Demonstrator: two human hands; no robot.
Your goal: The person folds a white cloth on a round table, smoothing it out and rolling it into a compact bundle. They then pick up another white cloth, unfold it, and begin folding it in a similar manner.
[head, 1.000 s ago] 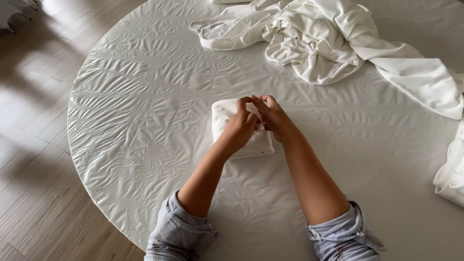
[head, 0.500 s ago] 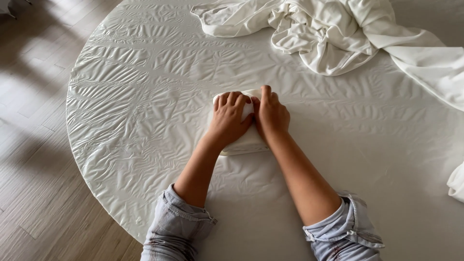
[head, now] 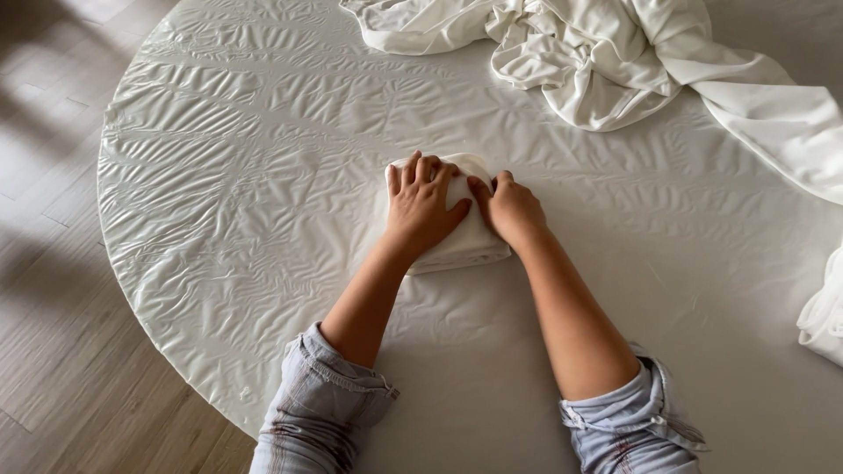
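Since a moment ago the right hand has slid off the bundle's top toward its 3 o'clock edge, fingers now curling. One folded white cloth is lying mid-tabletop; one loose heap of white linen is sprawling at 1 o'clock. The left hand is pressing flat, its grip spread apart on the cloth; the right grip is half-closed against the cloth's side.

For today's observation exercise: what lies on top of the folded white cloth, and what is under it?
Both hands, left hand and right hand, rest on the folded white cloth. Under it is the white table cover; its inner folds are hidden.
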